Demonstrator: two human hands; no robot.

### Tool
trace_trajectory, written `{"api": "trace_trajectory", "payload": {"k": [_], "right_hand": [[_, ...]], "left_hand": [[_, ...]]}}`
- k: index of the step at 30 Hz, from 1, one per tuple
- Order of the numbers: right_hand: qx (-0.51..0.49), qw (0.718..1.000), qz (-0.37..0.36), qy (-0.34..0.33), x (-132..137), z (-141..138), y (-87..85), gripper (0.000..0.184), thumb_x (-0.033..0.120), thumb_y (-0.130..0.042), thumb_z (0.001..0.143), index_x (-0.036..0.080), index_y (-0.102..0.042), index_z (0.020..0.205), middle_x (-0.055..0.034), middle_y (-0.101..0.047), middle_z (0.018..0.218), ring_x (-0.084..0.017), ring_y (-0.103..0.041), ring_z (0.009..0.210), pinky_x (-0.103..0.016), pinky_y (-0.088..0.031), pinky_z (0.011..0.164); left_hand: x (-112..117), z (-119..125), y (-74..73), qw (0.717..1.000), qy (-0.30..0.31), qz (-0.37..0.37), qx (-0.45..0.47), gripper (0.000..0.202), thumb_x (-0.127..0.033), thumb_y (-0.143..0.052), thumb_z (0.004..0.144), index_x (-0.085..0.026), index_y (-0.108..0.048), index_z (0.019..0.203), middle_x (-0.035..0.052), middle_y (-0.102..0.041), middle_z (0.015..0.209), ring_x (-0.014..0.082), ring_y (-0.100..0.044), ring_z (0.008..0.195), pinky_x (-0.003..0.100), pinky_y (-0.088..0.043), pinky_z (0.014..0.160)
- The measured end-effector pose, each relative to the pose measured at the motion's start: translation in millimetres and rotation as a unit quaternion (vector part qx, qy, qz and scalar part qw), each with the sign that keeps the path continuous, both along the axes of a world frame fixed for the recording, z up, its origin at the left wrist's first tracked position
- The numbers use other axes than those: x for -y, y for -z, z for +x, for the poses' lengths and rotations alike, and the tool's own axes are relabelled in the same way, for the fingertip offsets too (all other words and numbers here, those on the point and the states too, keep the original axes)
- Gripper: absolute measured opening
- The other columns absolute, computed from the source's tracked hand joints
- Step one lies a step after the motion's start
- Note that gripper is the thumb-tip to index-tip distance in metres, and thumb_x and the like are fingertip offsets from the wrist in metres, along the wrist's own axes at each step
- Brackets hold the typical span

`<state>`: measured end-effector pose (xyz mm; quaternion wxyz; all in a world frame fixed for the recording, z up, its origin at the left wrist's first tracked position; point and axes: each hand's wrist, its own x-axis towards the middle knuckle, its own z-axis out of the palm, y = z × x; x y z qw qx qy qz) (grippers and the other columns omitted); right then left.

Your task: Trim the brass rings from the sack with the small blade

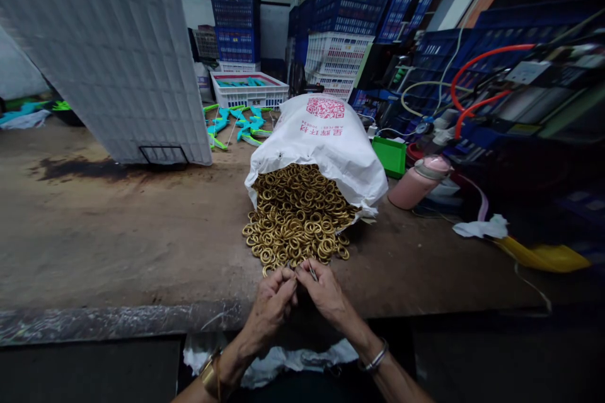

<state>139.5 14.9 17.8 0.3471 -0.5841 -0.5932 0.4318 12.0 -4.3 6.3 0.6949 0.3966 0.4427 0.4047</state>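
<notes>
A white woven sack (331,138) with red print lies on its side, and a heap of brass-coloured rings (293,220) spills from its mouth onto the table. My left hand (271,299) is closed in a pinch at the near edge of the heap; what its fingers hold is hidden. Close beside it, almost fingertip to fingertip, is my right hand (324,289), also closed. A small thin metal piece (312,272) shows between its thumb and forefinger, too small to name.
A tall grey-white ribbed panel (127,56) stands at the left on a wire foot. Behind the sack are blue-green toy bows (250,123) and a white crate (250,94). To the right stand a pink bottle (418,182), a green tray (390,156) and red hoses (482,63).
</notes>
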Motion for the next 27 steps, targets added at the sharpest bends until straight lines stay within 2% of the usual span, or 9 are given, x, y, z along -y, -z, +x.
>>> {"api": "trace_trajectory", "payload": {"k": [6, 9, 12, 15, 18, 22, 27], "right_hand": [[-0.034, 0.999, -0.022, -0.014, -0.9, 0.3, 2.8, 0.028, 0.038, -0.038, 0.079, 0.019, -0.045, 0.061, 0.0038, -0.045, 0.054, -0.009, -0.040, 0.052, -0.021, -0.033, 0.050], [0.057, 0.998, 0.018, -0.017, 0.5, 4.4, 7.6, 0.024, 0.031, -0.036, 0.081, 0.019, -0.045, 0.063, 0.0026, -0.047, 0.057, -0.011, -0.042, 0.054, -0.021, -0.033, 0.053], [0.185, 0.979, 0.056, -0.072, 5.8, 8.4, 10.0, 0.014, 0.017, -0.037, 0.076, 0.019, -0.051, 0.074, 0.0010, -0.054, 0.064, -0.011, -0.046, 0.059, -0.021, -0.031, 0.056], [0.278, 0.951, 0.059, -0.123, 11.0, 9.4, 9.3, 0.024, 0.008, -0.038, 0.067, 0.020, -0.052, 0.082, -0.0001, -0.058, 0.069, -0.012, -0.049, 0.062, -0.022, -0.028, 0.058], [0.337, 0.929, 0.058, -0.139, 12.8, 7.1, 6.9, 0.029, 0.005, -0.038, 0.063, 0.019, -0.052, 0.085, -0.0012, -0.060, 0.070, -0.014, -0.051, 0.063, -0.023, -0.026, 0.057], [0.387, 0.910, 0.051, -0.140, 12.3, 2.1, 4.5, 0.031, 0.005, -0.039, 0.063, 0.017, -0.050, 0.089, -0.0041, -0.062, 0.072, -0.015, -0.053, 0.063, -0.025, -0.025, 0.056], [0.427, 0.900, 0.014, -0.081, 6.0, 5.6, 2.8, 0.028, 0.005, -0.040, 0.069, 0.015, -0.050, 0.092, -0.0054, -0.061, 0.068, -0.015, -0.052, 0.059, -0.025, -0.022, 0.052]], "left_hand": [[0.9, -2.3, -4.8, 0.999, 0.007, -0.020, 0.032, 0.030, -0.045, -0.054, 0.074, -0.017, -0.045, 0.069, -0.0073, -0.041, 0.052, 0.0027, -0.027, 0.037, 0.015, -0.020, 0.035], [0.7, -2.9, -7.4, 1.000, -0.006, -0.014, 0.009, 0.030, -0.045, -0.055, 0.073, -0.017, -0.045, 0.068, -0.0071, -0.042, 0.051, 0.0030, -0.028, 0.037, 0.015, -0.020, 0.035], [0.1, -3.2, -7.7, 1.000, -0.026, -0.006, -0.014, 0.031, -0.046, -0.055, 0.071, -0.018, -0.044, 0.067, -0.0070, -0.043, 0.050, 0.0032, -0.028, 0.036, 0.016, -0.020, 0.035], [0.1, -3.6, -5.3, 0.999, -0.035, 0.011, -0.016, 0.028, -0.043, -0.055, 0.071, -0.018, -0.044, 0.067, -0.0065, -0.045, 0.052, 0.0034, -0.029, 0.037, 0.017, -0.021, 0.037], [0.5, -4.0, -1.4, 0.998, -0.041, 0.049, -0.024, 0.023, -0.037, -0.054, 0.073, -0.017, -0.045, 0.065, -0.0061, -0.044, 0.052, 0.0040, -0.030, 0.039, 0.017, -0.023, 0.039], [2.0, -5.2, 0.1, 0.996, -0.040, 0.068, -0.033, 0.026, -0.038, -0.053, 0.074, -0.017, -0.044, 0.061, -0.0065, -0.042, 0.050, 0.0044, -0.030, 0.039, 0.018, -0.024, 0.040], [12.1, -10.7, -15.2, 0.999, -0.025, 0.000, -0.037, 0.031, -0.047, -0.055, 0.072, -0.018, -0.043, 0.066, -0.0068, -0.045, 0.050, 0.0040, -0.031, 0.037, 0.017, -0.022, 0.036]]}}
